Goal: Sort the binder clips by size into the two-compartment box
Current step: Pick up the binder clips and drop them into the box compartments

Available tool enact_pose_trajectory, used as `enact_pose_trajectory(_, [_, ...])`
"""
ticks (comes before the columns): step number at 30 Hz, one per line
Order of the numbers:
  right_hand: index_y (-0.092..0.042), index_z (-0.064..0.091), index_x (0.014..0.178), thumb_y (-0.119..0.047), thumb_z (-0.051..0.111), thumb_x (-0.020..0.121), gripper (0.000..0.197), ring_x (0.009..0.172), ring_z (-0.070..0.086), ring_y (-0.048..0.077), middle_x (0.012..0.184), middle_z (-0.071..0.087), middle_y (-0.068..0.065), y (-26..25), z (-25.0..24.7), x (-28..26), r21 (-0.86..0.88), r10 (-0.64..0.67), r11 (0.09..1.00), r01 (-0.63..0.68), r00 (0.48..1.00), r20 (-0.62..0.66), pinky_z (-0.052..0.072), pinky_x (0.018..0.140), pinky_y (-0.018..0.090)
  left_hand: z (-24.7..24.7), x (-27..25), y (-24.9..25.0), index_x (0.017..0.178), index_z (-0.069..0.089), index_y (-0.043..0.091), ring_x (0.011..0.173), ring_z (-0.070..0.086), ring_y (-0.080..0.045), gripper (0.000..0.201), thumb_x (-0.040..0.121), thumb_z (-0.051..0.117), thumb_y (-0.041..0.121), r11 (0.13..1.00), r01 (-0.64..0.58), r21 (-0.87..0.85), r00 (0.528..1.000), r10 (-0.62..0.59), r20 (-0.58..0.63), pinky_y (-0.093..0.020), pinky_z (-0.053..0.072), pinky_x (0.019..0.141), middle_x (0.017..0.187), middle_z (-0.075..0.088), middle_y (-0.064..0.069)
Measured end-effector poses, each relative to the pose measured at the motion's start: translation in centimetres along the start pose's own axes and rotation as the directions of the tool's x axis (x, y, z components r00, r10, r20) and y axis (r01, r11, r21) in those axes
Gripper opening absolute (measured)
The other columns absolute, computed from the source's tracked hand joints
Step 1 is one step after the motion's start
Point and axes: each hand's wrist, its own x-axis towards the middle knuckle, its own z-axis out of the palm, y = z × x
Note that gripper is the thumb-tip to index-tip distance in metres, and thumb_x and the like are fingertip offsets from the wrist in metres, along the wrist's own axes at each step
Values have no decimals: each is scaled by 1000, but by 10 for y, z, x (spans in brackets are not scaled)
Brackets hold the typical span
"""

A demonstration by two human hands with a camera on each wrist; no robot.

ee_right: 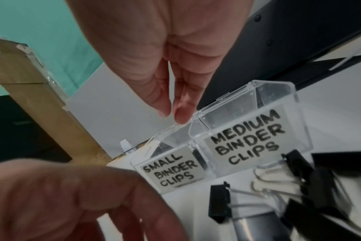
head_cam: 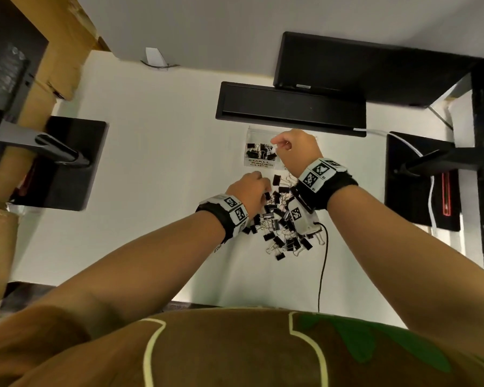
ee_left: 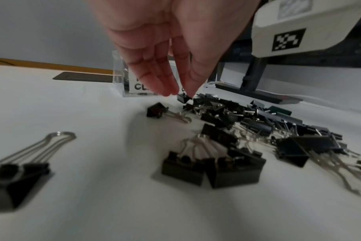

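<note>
Left hand: our grip pinches a small black metal binder clip atop the pile of black binder clips on the white worktop. Right hand: fingers together, holding nothing, above the clear plastic two-compartment box beyond that pile.

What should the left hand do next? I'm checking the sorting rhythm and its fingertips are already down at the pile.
Probably lift the small clip that the left hand pinches at the pile's far edge and carry it to the box's SMALL BINDER CLIPS compartment, which already holds small clips. The right hand hovers there, so wait for it to clear.
</note>
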Motion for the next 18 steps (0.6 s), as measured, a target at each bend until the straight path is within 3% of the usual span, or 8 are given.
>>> enact_pose_trajectory(5, [-12, 71, 97, -6, 50, 90, 22, 87, 56, 11, 105, 64, 4, 16, 10, -32, -31, -5, 999, 8, 996, 91, 44, 77, 18, 7, 2, -2, 128, 51, 17, 115, 48, -27, 37, 92, 50, 14, 996, -5, 93, 999, 1, 42, -38, 49, 82, 122, 50, -9])
enact_pose_trajectory(12, [-10, 62, 114, -15, 60, 87, 28, 100, 55, 20, 112, 57, 10, 43, 33, -61, -246, 44, 969, 27, 960, 278, 38, 84, 23, 12, 3, -9, 121, 54, 16, 114, 47, -27, 31, 90, 55, 18, 993, 16, 121, 999, -20, 34, -38, 48, 84, 120, 49, -8])
enact_pose_trajectory(18, [-7, 65, 102, -12, 61, 86, 16, 103, 54, 24, 111, 56, 12, 45, 39, -65, -235, 54, 972, 14, 959, 279, 40, 83, 24, 13, 1, -12, 129, 50, 22, 111, 47, -29, 38, 92, 48, 13, 987, -55, 152, 998, 50, 38, -34, 43, 78, 119, 49, -11])
